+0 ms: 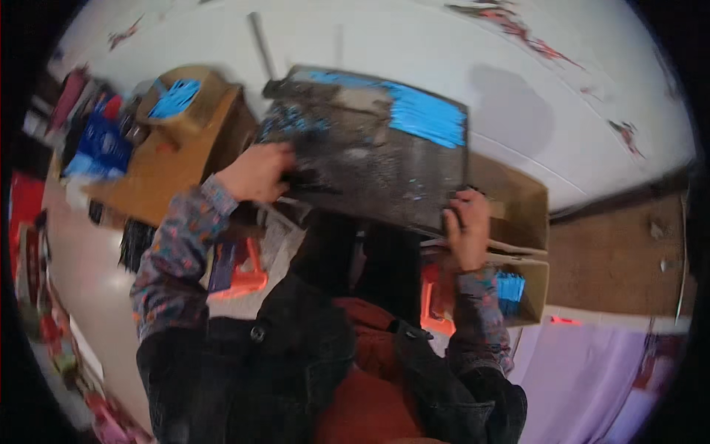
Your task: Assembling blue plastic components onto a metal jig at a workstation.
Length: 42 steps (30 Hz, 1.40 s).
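Note:
A dark, worn board [347, 170] with a speckled surface lies in front of me, above my legs. A stack of thin blue sticks [427, 115] rests on its far right part, and small blue bits [292, 122] are scattered at its far left. My left hand [259, 172] is closed at the board's near left edge; what its fingers hold, if anything, is hidden. At the near right corner, my right hand [470, 226] curls its fingers over the board's edge, thumb toward me. Motion blur softens the details.
On the left, a wooden table [140, 181] bears a cardboard box [203, 122] with blue sticks and a blue bag [100, 144]. Open cardboard boxes [521, 203] stand at the right, the nearer holding blue sticks [510, 288]. An orange-red stool [248, 274] is below me. A white wall [392, 37] rises behind.

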Motion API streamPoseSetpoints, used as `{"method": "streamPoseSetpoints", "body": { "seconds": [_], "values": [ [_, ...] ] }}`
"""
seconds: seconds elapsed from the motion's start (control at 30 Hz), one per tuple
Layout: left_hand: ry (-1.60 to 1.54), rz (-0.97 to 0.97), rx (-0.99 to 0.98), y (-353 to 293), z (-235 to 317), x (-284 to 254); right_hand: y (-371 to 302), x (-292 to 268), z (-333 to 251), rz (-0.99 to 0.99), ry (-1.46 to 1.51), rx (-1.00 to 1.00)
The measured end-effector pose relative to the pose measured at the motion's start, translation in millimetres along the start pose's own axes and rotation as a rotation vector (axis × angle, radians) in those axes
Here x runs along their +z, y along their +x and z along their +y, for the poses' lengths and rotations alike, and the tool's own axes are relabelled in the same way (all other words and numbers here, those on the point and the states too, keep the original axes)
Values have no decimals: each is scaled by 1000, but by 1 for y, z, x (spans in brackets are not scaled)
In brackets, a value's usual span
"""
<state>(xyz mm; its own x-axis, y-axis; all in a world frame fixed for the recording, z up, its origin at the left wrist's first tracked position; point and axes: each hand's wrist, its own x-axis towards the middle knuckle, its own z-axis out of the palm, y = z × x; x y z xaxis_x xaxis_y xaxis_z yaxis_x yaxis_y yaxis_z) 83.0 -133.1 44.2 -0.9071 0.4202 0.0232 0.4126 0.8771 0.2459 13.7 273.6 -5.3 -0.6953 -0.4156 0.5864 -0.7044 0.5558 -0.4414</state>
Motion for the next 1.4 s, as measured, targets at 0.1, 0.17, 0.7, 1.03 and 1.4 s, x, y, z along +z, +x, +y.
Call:
{"method": "streamPoseSetpoints", "body": {
  "seconds": [0.1, 0.17, 0.7, 1.03, 1.4],
  "values": [
    [28, -2, -58, 1, 15, -3, -4, 7, -4, 30, 15, 2],
    [128, 57, -69, -3, 12, 14, -11, 10, -5, 85, 55, 5],
    [177, 278, 2, -4, -26, 54, -376, -61, -18, -1231, 590, 1843],
    [180, 100, -227, -20, -37, 52, -86, 4, -71, -67, 776, 820],
    [48, 285, -91, -5, -15, 52, -144, -46, -55, -635, 851, 974]
  ]
}}
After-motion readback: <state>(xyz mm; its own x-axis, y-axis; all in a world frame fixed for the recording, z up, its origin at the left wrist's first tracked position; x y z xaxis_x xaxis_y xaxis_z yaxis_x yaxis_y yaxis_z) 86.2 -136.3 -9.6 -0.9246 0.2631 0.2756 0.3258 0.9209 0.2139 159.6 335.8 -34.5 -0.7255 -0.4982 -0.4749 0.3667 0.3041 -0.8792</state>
